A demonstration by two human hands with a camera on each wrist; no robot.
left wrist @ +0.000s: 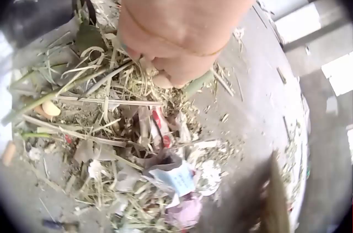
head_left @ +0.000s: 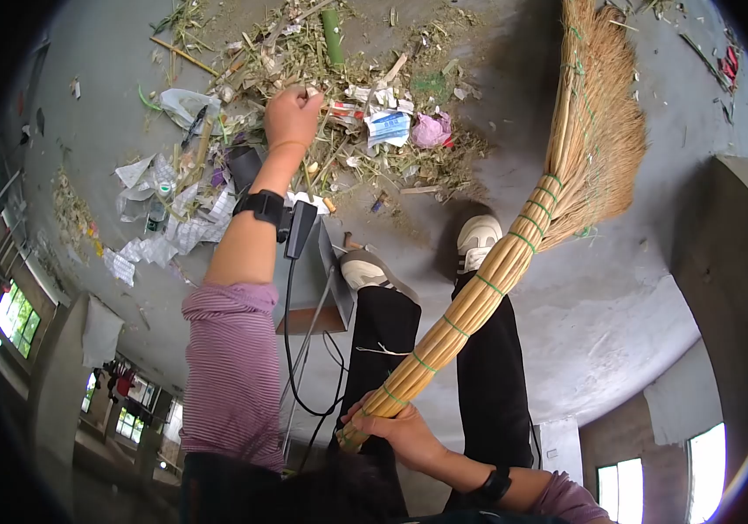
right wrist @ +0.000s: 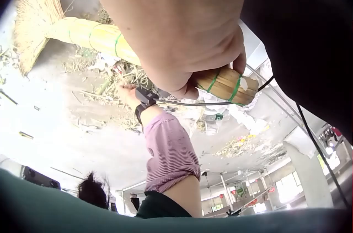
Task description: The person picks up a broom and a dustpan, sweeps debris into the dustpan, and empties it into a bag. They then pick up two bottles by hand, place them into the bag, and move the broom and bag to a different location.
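My right hand [head_left: 405, 432] grips the handle end of a straw broom [head_left: 453, 327] bound with green ties. The broom slants up to the right, its bristles [head_left: 606, 131] fanned out. In the right wrist view, fingers wrap the handle butt [right wrist: 226, 84]. Over the litter pile, my left hand [head_left: 294, 118] has its fingers curled in at the dry plant scraps [left wrist: 127, 87], with pale strips at the fingertips. What lies inside the fingers is mostly hidden. Near this hand are a blue-and-white wrapper [head_left: 389, 128], a pink crumpled piece [head_left: 432, 130] and a green stalk [head_left: 332, 37].
A metal long-handled dustpan [head_left: 317, 279] stands beside the left shoe [head_left: 372, 271]. Torn paper [head_left: 160, 249] and a clear plastic piece [head_left: 189, 106] lie left of the pile. A black cable [head_left: 288, 323] hangs from the left wrist. A wall stub [head_left: 732, 236] rises at right.
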